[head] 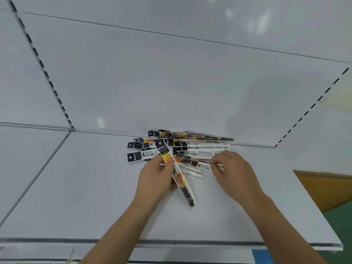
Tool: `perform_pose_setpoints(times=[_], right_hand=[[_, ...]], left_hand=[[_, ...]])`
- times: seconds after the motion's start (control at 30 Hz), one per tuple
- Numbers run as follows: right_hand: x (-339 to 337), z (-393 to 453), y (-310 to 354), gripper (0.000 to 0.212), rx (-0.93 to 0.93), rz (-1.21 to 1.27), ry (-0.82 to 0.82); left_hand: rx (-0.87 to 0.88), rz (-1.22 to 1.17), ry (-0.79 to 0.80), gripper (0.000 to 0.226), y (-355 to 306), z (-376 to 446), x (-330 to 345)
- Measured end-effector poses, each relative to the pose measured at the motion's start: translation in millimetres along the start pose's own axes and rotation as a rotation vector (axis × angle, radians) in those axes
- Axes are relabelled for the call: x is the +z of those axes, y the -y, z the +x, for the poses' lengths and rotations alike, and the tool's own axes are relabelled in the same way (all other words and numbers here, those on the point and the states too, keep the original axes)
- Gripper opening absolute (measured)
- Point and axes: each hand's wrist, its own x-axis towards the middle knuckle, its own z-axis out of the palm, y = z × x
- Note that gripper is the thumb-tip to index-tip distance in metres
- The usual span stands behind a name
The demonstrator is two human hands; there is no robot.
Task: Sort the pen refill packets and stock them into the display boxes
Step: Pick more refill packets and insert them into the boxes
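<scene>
Sorting slim plastic refill packets [190,147] piled on white shelf [95,187], left hand [156,180] gripping one yellow-labelled packet [176,173], right hand [231,168] pinching another, display boxes unseen.

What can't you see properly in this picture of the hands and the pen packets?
- Head view: the small print on the pile of packets is too small and blurred to read.
- How many packets there are: they overlap, so lower ones are hidden.
- The end of the packet the right hand pinches is covered by its fingers.
- Part of the packet the left hand holds is behind its fingers.
- No display boxes show anywhere.
</scene>
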Motion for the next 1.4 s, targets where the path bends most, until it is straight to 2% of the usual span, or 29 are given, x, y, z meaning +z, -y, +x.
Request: perform_pose_setpoints(times=[0.1,0.23,0.3,0.4,0.57,0.73,0.9,1.03,1.13,1.2,1.27,1.3,1.4], right_hand=[[-4.3,1.8,-2.7,0.011,0.052,0.105,0.061],[-19.4,12.6,-1.7,0.012,0.169,0.371,0.054],[-24.9,19.2,-2.7,0.013,0.216,0.432,0.122],[-27.2,24.1,-6.6,0.016,0.180,0.344,0.209],[-23.8,20.3,-0.4,0.013,-0.052,0.252,0.296],[-35.3,29.3,-11.2,0.017,0.054,0.415,0.257],[-28.8,31.3,-15.4,0.019,0.049,0.278,0.600],[-25.0,24.5,-9.6,0.016,0.000,0.270,0.554],[-28.2,22.0,-3.6,0.031,-0.001,0.220,0.651],[-28.2,19.6,0.3,0.030,0.002,0.152,0.713],[-30.3,19.9,2.3,0.021,-0.009,0.108,0.703],[-32.1,22.7,2.2,0.024,-0.011,0.107,0.669],[-32.8,41.9,4.5,0.034,-0.001,0.084,0.459]], left_hand=[[-0.019,-0.012,0.002,0.017,1.7,-0.7,3.0],[-0.041,-0.027,-0.030,0.017,5.6,0.4,4.5],[-0.059,-0.041,-0.051,0.017,5.4,-0.4,7.4],[-0.100,-0.085,-0.085,0.015,1.6,-4.1,15.7],[-0.084,-0.071,-0.206,0.020,-1.0,-8.2,28.4],[-0.128,-0.081,-0.295,0.016,5.0,-13.7,35.2],[-0.152,-0.085,-0.341,0.015,5.7,-21.2,38.1],[-0.155,-0.117,-0.335,0.016,3.7,-24.0,38.5],[-0.180,-0.194,-0.320,0.015,0.6,-25.9,38.3],[-0.175,-0.186,-0.287,0.015,1.2,-25.8,35.8],[-0.162,-0.176,-0.263,0.015,0.7,-26.6,32.0],[-0.156,-0.178,-0.260,0.015,0.4,-26.9,29.4],[-0.151,-0.188,-0.236,0.015,-1.6,-27.2,22.1]])
